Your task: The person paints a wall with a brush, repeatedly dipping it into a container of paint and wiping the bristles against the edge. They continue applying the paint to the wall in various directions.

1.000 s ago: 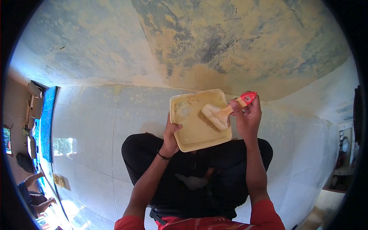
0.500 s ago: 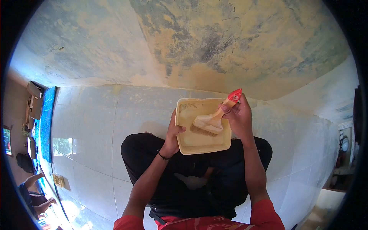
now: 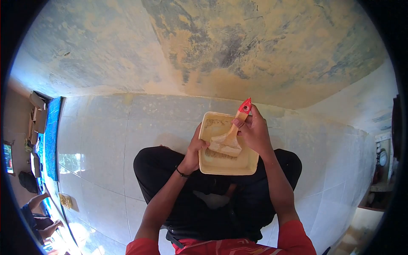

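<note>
My left hand point(image 3: 196, 149) grips the left rim of a cream plastic tub point(image 3: 227, 172), thumb over the edge, fingers hidden behind its wall. The tub is a rounded square, held over my crossed legs, with pale paint smeared inside. In my right hand point(image 3: 255, 129) is a wide paintbrush point(image 3: 230, 137), its wooden handle tipped in red and pinched between thumb and fingers. Its paint-coated head points down into the tub, bristles low over the bottom.
Ahead rises a wall point(image 3: 229, 51) with patchy yellowish paint over grey. Pale tiles point(image 3: 97, 148) cover the floor. At the left are a blue sheet point(image 3: 52, 138), cardboard boxes point(image 3: 39, 119), a yellowish lump point(image 3: 65, 200) and another person's limbs point(image 3: 42, 212). Shelves point(image 3: 382, 165) stand far right.
The brush has shifted left and slightly down within the tub, its handle now more upright. My right hand moved left with it; the tub moved slightly right and down.
</note>
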`<state>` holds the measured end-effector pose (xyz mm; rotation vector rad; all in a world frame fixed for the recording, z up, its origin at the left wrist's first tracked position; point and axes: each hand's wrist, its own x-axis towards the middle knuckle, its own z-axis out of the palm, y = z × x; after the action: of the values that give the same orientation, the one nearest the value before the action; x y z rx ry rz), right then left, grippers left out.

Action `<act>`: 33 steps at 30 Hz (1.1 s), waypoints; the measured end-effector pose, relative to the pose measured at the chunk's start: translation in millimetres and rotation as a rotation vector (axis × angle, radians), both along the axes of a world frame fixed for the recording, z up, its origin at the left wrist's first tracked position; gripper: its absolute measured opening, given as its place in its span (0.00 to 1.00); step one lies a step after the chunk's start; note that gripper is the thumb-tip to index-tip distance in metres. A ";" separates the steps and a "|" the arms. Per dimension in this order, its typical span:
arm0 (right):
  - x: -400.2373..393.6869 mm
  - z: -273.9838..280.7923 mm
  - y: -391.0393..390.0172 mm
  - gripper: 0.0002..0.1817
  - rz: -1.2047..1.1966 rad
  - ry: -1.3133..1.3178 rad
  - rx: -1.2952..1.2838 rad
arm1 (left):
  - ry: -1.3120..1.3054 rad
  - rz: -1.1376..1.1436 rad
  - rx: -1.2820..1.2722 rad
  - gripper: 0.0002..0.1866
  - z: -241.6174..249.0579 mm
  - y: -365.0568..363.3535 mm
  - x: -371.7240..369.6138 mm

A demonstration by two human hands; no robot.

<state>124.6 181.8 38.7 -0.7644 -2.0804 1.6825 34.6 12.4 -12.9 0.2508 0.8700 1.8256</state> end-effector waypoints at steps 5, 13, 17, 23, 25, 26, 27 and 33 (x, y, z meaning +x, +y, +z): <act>-0.9 -11.3 2.2 0.25 -0.018 0.001 0.097 | -0.052 -0.018 -0.018 0.40 -3.6 -0.2 0.1; -2.5 -3.2 -0.4 0.26 0.000 -0.047 -0.011 | -0.008 -0.031 0.011 0.40 -5.5 1.6 -2.5; -2.9 0.9 -1.8 0.26 -0.037 -0.029 -0.035 | -0.011 -0.022 -0.012 0.40 0.5 0.9 -3.4; 0.2 9.2 0.8 0.25 -0.125 0.128 -0.172 | -0.050 -0.006 -0.011 0.40 2.5 -1.0 -3.9; 2.6 12.7 3.8 0.25 -0.135 0.182 -0.203 | -0.060 0.003 -0.025 0.40 1.9 -1.1 -4.6; 4.1 14.7 5.2 0.25 -0.147 0.237 -0.234 | -0.071 0.004 -0.008 0.40 1.5 -0.7 -5.3; 5.5 17.1 6.5 0.25 -0.146 0.237 -0.234 | -0.081 0.006 0.008 0.39 1.0 -0.4 -5.9; 14.9 29.1 12.5 0.22 -0.168 0.407 -0.226 | -0.139 0.035 -0.026 0.38 -6.0 -1.5 -9.3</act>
<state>139.6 194.3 67.8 -0.5815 -1.5303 1.8183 25.2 10.9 -19.0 0.0911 0.8040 1.8396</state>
